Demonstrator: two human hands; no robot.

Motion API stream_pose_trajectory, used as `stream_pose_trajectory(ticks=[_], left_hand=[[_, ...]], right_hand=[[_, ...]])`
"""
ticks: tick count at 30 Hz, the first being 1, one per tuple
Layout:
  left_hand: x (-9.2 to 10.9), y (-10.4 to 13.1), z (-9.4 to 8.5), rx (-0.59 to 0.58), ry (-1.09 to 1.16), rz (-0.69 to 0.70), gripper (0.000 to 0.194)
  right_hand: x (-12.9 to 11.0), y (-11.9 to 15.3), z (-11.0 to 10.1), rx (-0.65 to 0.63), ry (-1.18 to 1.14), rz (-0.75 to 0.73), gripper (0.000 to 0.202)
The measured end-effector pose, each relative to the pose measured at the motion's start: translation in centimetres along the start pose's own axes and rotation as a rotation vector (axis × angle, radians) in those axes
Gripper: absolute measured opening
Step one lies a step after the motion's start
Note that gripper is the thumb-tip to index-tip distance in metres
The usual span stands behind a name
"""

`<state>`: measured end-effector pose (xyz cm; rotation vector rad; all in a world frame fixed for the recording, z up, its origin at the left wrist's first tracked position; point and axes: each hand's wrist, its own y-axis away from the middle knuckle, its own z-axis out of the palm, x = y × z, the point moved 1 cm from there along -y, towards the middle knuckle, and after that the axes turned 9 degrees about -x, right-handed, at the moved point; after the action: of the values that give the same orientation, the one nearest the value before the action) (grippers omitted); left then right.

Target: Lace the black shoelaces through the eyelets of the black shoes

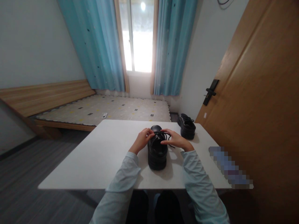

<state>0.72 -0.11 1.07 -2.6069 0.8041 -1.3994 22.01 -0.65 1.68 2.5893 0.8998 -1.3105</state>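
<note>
A black lace-up shoe (157, 158) stands upright on the white table (93, 158), its heel towards me and its toe pointing away. At the left of its lacing, my left hand (143, 140) pinches a black shoelace (168, 134) between thumb and fingertips. My right hand (174, 139) is on the other side, its fingers curved around the lace, with thumb and index finger apart at the front. Loose lace loops over the shoe's opening, and one end hangs to the right below my right hand.
A second black shoe (187, 127) stands at the table's far right corner. A blurred-out flat item (230, 168) lies along the right edge. Beyond the table is a bed (116, 107) with a small white remote (104, 115). The wooden door (257, 93) is close on the right.
</note>
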Motion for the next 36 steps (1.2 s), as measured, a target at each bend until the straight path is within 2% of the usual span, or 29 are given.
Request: stream_pose_trajectory(ticks=[17, 21, 26, 29, 36], left_hand=[[0.09, 0.00, 0.39, 0.054, 0.062, -0.013, 0.017], [-0.18, -0.18, 0.46, 0.075, 0.134, 0.013, 0.016], [-0.47, -0.47, 0.22, 0.106, 0.326, 0.054, 0.016], [-0.28, -0.41, -0.08, 0.143, 0.272, 0.009, 0.021], [-0.54, -0.27, 0.03, 0.020, 0.158, -0.052, 0.026]], right_hand=[[-0.35, -0.10, 0.08, -0.043, -0.089, 0.045, 0.066], [-0.28, -0.07, 0.05, -0.051, -0.095, 0.041, 0.065], [-0.09, 0.02, 0.00, -0.048, -0.116, 0.023, 0.063], [-0.21, 0.08, 0.00, -0.031, -0.114, 0.060, 0.062], [-0.98, 0.27, 0.02, 0.011, -0.116, 0.142, 0.067]])
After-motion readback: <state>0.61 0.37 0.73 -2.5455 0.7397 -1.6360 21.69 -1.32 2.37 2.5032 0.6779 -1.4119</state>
